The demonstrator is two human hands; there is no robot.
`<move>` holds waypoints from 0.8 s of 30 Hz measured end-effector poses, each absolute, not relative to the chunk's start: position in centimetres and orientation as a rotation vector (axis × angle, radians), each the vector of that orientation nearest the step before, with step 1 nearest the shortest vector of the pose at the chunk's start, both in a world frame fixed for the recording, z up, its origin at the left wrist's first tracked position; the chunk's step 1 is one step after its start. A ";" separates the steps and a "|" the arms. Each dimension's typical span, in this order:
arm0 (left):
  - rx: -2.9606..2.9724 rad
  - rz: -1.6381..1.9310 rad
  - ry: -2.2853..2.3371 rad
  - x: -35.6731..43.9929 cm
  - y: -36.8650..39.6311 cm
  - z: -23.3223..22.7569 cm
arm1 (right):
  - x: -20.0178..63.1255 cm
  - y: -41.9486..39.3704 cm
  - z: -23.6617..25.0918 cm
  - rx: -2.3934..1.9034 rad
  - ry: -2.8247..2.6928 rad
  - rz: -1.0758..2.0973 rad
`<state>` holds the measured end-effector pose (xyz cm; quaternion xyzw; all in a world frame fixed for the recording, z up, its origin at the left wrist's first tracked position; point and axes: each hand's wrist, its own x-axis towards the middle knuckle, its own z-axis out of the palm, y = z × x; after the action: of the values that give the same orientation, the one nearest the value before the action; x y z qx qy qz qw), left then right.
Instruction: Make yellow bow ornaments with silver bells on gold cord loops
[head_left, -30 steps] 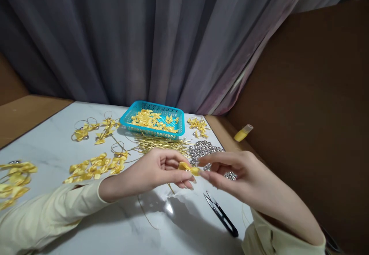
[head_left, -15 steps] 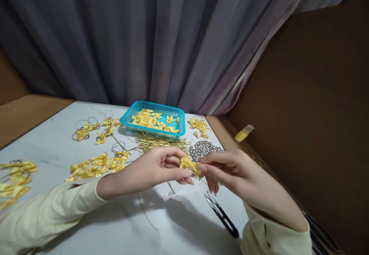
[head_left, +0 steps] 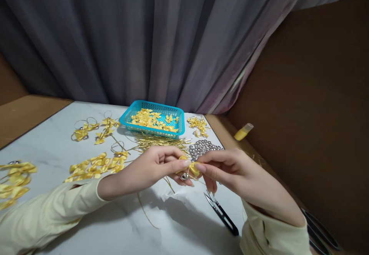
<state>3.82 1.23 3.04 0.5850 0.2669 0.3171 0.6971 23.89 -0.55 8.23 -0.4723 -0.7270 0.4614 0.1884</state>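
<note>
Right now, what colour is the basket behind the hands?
Turquoise blue basket with a perforated rim, clearest in the head view.

Dim, warm overhead light; glare on the glossy table (head_left: 86, 224); edges distorted.

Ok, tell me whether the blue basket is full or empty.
Partly filled. The blue basket sits upright on the table with yellow ribbon bows scattered across its bottom, well below the rim.
</note>
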 end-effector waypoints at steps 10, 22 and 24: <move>1.265 0.846 0.663 4.1 1.3 3.1 | 24.1 -1.5 7.9 -1.176 -2.016 0.940; 1.252 0.927 0.683 4.2 1.3 3.4 | 23.2 -2.5 7.8 -1.213 -1.864 0.921; 1.268 0.935 0.692 4.1 1.3 3.5 | 23.0 -2.8 7.9 -1.227 -1.882 0.832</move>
<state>4.14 1.28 3.47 0.5588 0.3047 0.4120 0.6521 22.96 -2.76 7.88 -0.4770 -0.7315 0.3234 0.3644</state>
